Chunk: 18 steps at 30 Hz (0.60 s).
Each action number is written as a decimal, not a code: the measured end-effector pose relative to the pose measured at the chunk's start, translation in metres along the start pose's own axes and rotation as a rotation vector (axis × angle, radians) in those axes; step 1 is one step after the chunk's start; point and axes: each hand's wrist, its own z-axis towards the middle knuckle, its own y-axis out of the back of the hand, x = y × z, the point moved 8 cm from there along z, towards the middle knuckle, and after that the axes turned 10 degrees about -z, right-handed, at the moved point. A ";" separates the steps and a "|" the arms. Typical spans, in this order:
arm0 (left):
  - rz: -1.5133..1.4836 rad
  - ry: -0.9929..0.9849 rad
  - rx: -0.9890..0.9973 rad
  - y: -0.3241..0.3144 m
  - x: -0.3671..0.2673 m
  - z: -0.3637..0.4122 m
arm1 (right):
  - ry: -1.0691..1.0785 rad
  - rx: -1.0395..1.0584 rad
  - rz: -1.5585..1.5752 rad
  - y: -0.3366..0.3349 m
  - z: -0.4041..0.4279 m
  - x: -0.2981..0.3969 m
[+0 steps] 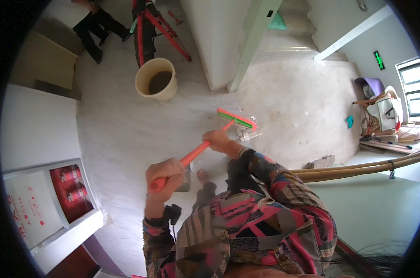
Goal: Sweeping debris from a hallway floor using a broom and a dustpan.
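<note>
My left hand is closed around the top end of a red broom handle. Further down the same handle, my right hand grips it too. The broom head, green with pink-red bristles, rests at the floor. Along its right side lies a small heap of pale debris, with scraps that look like plastic or paper. My feet are partly hidden beneath my patterned jacket and arms.
A cream bucket with dark contents stands ahead, beside a red stepladder. Another person is at the upper left. A wall corner juts out ahead. Bamboo poles run along the right; fire extinguishers sit in a left wall cabinet.
</note>
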 end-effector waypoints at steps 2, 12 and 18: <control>0.066 -0.075 0.106 -0.003 -0.035 -0.004 | 0.039 -0.022 0.002 0.027 -0.005 0.029; 0.173 0.149 -0.020 0.017 0.020 0.046 | -0.243 -0.368 -0.039 0.029 0.033 -0.042; 0.153 -0.002 0.073 0.000 -0.008 0.029 | -0.171 -0.167 0.039 0.020 0.004 -0.005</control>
